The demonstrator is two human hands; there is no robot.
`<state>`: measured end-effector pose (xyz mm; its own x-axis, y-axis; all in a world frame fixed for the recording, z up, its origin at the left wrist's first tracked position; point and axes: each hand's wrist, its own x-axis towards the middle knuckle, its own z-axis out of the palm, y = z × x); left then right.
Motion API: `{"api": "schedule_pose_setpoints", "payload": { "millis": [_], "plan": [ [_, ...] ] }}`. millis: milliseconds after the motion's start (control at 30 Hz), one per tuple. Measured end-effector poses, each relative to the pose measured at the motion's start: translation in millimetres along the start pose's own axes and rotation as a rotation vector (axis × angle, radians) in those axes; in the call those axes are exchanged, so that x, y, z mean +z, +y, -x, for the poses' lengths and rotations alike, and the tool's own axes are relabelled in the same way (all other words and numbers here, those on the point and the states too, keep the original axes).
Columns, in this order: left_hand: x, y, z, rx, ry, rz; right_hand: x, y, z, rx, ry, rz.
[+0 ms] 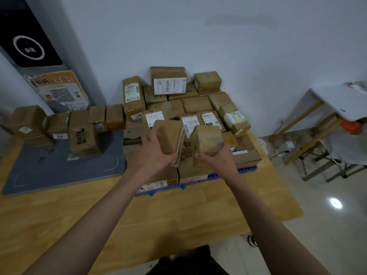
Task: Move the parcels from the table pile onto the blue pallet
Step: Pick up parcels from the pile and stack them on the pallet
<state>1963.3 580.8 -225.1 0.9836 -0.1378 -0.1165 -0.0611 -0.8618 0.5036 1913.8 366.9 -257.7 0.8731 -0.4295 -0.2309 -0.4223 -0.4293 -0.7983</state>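
Observation:
My left hand [154, 149] grips a flat brown parcel [168, 138] held on edge. A squat brown parcel [208, 139] sits in my right hand [214, 157]. Both are held side by side just above the stack of brown parcels [198, 104] on the blue pallet [178, 185]. Only the pallet's front edge shows under the boxes. To the left, a pile of brown parcels [83, 139] rests on a grey mat [49, 167] on the wooden table [158, 215].
A white wall rises behind the stack. A dark kiosk with an orange poster [59, 92] stands at the back left. On the right are a white folding table [341, 100], chair frames and cables on the tiled floor.

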Motion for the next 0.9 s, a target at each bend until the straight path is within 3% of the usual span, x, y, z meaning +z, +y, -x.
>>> {"api": "schedule_pose_setpoints", "payload": {
  "millis": [267, 567, 733, 900],
  "plan": [
    [-1, 45, -60, 0.005, 0.043, -0.068, -34, -5, -71, -0.054, -0.002, -0.03],
    [14, 106, -154, -0.112, 0.109, -0.09, -80, -5, -191, -0.106, -0.077, 0.05],
    [22, 122, -197, -0.196, 0.116, -0.131, -74, -19, -255, -0.122, -0.161, 0.067],
    [21, 116, -244, -0.258, 0.092, -0.179, -53, -59, -321, -0.186, -0.139, 0.097]
  ]
}}
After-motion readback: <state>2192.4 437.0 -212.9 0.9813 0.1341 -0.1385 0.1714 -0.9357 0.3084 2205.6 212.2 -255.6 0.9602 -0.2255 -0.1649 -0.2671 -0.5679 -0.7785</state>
